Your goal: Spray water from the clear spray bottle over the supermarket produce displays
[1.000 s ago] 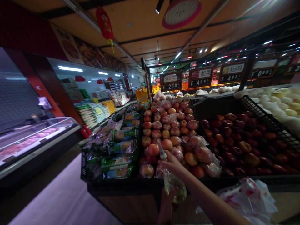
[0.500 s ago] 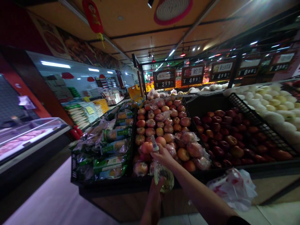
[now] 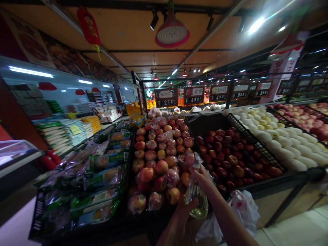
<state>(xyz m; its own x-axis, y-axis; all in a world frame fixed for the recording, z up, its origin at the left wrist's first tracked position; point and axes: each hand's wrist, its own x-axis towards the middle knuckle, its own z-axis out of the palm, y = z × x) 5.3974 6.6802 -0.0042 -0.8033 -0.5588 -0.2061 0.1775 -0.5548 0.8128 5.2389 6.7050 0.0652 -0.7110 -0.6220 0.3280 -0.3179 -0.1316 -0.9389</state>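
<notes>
A clear bottle [image 3: 196, 197] with pale yellowish liquid and a whitish nozzle-like top stands tilted in front of me. Round its neck, just under the top, my right hand [image 3: 202, 177] is closed. Lower down, my left hand [image 3: 183, 209] grips the bottle's body from the left, thumb across it. Behind and left of the bottle lies a bin of apples [image 3: 161, 167], many of them wrapped in clear film. A white plastic bag [image 3: 242, 208] with red marks hangs beyond my right forearm.
Green-and-clear packaged goods [image 3: 102, 191] fill the bin on the left. Dark red apples [image 3: 230, 159] lie in the bin to the right, with pale oval melons [image 3: 289, 143] past a black mesh divider [image 3: 256, 141]. Price signs [image 3: 193, 95] stand along the back.
My view has turned right and moved closer to the bins. Both hands and the bottle have shifted right across the view; the grip on its neck and body stays.
</notes>
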